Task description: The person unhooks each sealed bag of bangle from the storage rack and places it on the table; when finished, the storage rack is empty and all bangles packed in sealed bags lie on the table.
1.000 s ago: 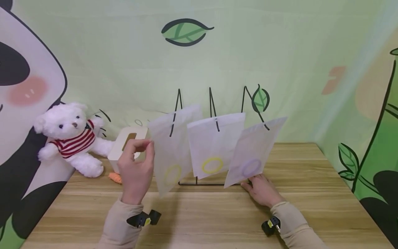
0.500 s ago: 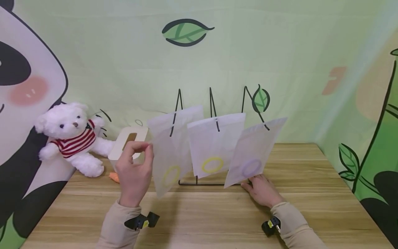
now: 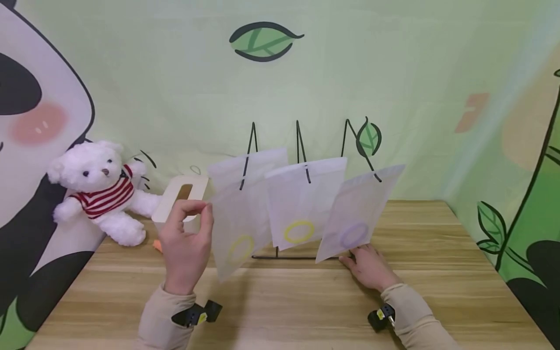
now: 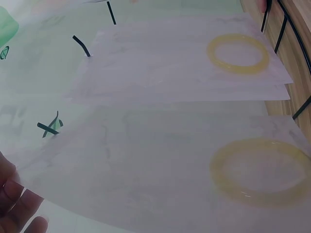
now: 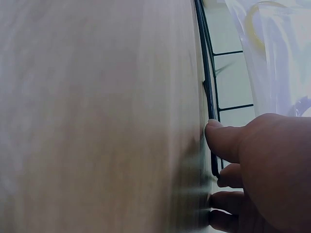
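no words, brands or numbers can be read in any view. on the green backdrop point(image 3: 420, 58), toward the right, a reddish mark point(image 3: 472, 113) cannot be made out as a letter or number. the black device on the left wrist point(image 3: 185, 317) and the one on the right wrist point(image 3: 376, 320) each bear a yellow patch, too small to read.

A pale green backdrop point(image 3: 175, 73) rose behind the far edge of a wood-grain counter point(image 3: 306, 301), with a cartoon panda point(image 3: 65, 87) printed beyond its left edge and leafy sprigs point(image 3: 490, 221) beyond its right.
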`<state>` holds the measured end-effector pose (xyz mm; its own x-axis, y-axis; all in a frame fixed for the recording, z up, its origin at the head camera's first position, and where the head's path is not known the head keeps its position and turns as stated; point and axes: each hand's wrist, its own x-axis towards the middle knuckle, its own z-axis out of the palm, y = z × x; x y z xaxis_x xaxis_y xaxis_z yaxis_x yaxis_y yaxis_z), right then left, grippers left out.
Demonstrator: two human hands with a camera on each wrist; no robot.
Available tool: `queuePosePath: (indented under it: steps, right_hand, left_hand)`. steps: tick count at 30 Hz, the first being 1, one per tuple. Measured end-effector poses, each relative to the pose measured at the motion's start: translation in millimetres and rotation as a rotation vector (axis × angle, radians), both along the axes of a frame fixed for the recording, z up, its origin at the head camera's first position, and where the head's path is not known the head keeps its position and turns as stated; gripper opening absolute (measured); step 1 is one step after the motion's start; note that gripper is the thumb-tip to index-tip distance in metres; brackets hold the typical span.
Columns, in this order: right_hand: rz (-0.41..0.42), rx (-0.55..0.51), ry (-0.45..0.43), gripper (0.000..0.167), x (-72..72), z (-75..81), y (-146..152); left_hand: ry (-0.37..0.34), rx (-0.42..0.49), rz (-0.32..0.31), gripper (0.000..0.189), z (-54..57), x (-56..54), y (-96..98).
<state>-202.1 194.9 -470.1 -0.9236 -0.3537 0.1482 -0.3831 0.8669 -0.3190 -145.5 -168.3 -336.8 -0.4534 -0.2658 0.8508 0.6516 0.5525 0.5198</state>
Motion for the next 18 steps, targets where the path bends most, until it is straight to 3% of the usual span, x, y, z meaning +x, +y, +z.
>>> queuePosePath:
  steps: [18]
  right_hand:
    - [0.007, 0.006, 0.006, 0.041, 0.1, 1.6, -0.8]
  left_hand:
    - [0.010, 0.007, 0.040, 0.008, 3.4, 8.2, -3.4]
